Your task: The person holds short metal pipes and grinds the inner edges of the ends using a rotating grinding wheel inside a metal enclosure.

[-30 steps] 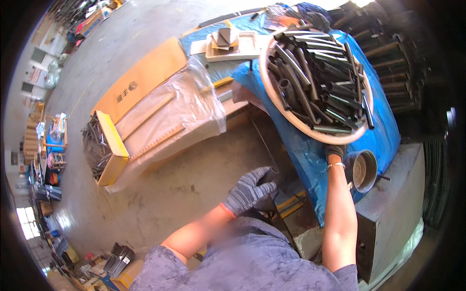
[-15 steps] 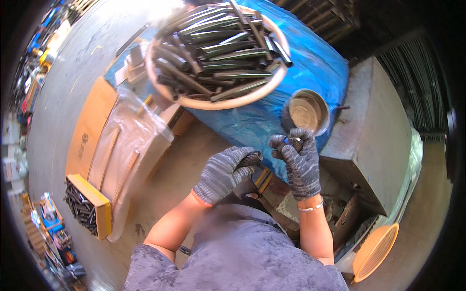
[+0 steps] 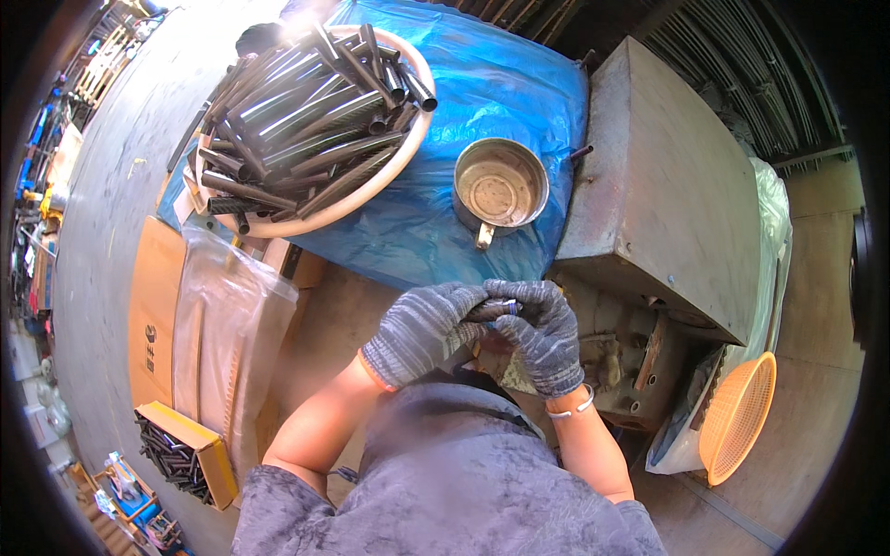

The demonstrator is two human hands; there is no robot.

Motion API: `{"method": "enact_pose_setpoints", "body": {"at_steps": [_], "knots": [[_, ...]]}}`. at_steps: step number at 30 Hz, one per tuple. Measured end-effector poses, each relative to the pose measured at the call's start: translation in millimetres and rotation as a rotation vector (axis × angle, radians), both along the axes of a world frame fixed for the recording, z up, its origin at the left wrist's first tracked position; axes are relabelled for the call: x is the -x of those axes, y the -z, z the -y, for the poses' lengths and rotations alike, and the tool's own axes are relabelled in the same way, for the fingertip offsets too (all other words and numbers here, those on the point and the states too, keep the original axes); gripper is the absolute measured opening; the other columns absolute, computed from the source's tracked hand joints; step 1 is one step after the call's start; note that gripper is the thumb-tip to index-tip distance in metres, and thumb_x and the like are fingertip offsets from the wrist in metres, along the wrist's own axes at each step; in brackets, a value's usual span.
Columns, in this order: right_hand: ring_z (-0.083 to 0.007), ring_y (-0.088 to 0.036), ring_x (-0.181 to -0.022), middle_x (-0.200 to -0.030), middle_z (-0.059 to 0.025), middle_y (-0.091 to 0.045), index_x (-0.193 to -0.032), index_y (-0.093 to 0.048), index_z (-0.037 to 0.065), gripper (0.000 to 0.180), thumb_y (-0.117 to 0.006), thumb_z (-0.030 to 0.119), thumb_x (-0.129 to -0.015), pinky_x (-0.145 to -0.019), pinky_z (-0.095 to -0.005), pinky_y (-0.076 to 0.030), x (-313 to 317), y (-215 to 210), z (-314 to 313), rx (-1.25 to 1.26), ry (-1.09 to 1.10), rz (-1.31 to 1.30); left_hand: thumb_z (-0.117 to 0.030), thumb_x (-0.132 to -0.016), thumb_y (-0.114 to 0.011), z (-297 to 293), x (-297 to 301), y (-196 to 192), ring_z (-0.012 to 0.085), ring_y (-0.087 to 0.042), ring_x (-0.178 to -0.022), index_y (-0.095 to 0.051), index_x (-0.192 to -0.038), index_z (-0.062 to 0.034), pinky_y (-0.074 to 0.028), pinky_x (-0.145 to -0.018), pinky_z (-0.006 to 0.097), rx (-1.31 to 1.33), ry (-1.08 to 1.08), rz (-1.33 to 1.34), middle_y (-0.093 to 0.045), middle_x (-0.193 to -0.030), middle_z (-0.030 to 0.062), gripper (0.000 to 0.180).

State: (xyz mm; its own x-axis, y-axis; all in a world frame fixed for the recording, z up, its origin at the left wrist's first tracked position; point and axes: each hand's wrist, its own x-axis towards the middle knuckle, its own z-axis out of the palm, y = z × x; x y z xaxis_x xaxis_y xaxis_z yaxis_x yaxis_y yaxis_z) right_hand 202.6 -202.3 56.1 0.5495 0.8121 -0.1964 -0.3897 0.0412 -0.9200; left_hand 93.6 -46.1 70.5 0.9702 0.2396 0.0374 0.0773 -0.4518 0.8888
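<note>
Both my hands wear grey striped gloves and meet in front of my body. My left hand (image 3: 422, 324) is closed around a short dark tube (image 3: 482, 313), whose far end points right. Closed at that end is my right hand (image 3: 542, 338), its thumb and fingers pinching a small piece with blue and white on it (image 3: 511, 307). Gloved fingers hide most of this piece, and I cannot tell whether it sits in the tube or against it. Beyond my hands, a metal pan (image 3: 501, 156) with a short handle stands on a blue plastic sheet (image 3: 417, 246).
A pale round basin (image 3: 397, 171) heaped with dark tubes stands at the far left of the sheet. To the right is a grey metal box (image 3: 686, 185), with an orange basket (image 3: 742, 417) nearer me. A yellow-edged carton (image 3: 218, 471) of short dark pieces lies at left.
My right hand has come down and left from near the pan to the end of the tube in my left hand. The whole view has shifted, with the basin and pan now farther left.
</note>
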Motion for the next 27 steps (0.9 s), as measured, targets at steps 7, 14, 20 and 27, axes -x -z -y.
{"method": "enact_pose_setpoints", "body": {"at_steps": [7,14,20,27], "knots": [[-0.0122,-0.058,-0.084,-0.096,-0.0049,-0.060,-0.100,-0.062,0.002,0.034,-0.075,-0.008,-0.071,-0.076,-0.0266,-0.051,-3.8,3.9,19.7,0.098,0.071,0.495,-0.023,-0.073,-0.078,4.7,-9.6,5.2,0.0321,-0.060,-0.103,-0.062,-0.115,-0.0059,-0.049,-0.085,0.039,-0.415,-0.196,0.240,-0.062,-0.108,0.0168,0.048],[-0.0174,-0.057,-0.069,-0.081,-0.0049,-0.060,-0.092,-0.063,0.004,0.032,-0.082,0.003,-0.066,-0.063,-0.0307,-0.047,11.9,-2.1,17.5,0.115,0.222,0.919,-0.030,-0.092,-0.063,29.9,-2.6,29.4,0.0211,-0.058,-0.093,-0.055,-0.117,-0.0039,-0.051,-0.081,0.039,1.338,-0.708,0.356,-0.058,-0.099,0.0079,0.037],[-0.0128,-0.062,-0.082,-0.093,-0.0045,-0.066,-0.099,-0.065,0.001,0.033,-0.080,0.001,-0.070,-0.072,-0.0288,-0.051,38.4,-0.8,26.9,0.192,0.059,0.298,-0.027,-0.097,-0.056,34.6,-18.7,42.6,0.0128,-0.048,-0.069,-0.054,-0.117,-0.0062,-0.045,-0.062,0.028,1.908,-0.523,0.306,-0.047,-0.077,0.0005,0.029],[-0.0122,-0.063,-0.082,-0.092,-0.0057,-0.068,-0.100,-0.067,0.000,0.029,-0.078,0.000,-0.073,-0.073,-0.0271,-0.051,50.2,28.6,39.4,0.251,0.115,0.371,-0.036,-0.099,-0.050,45.6,-21.8,57.1,0.0071,-0.045,-0.052,-0.052,-0.112,-0.0103,-0.040,-0.046,0.024,1.943,-0.498,0.257,-0.045,-0.069,-0.0034,0.029]]}}
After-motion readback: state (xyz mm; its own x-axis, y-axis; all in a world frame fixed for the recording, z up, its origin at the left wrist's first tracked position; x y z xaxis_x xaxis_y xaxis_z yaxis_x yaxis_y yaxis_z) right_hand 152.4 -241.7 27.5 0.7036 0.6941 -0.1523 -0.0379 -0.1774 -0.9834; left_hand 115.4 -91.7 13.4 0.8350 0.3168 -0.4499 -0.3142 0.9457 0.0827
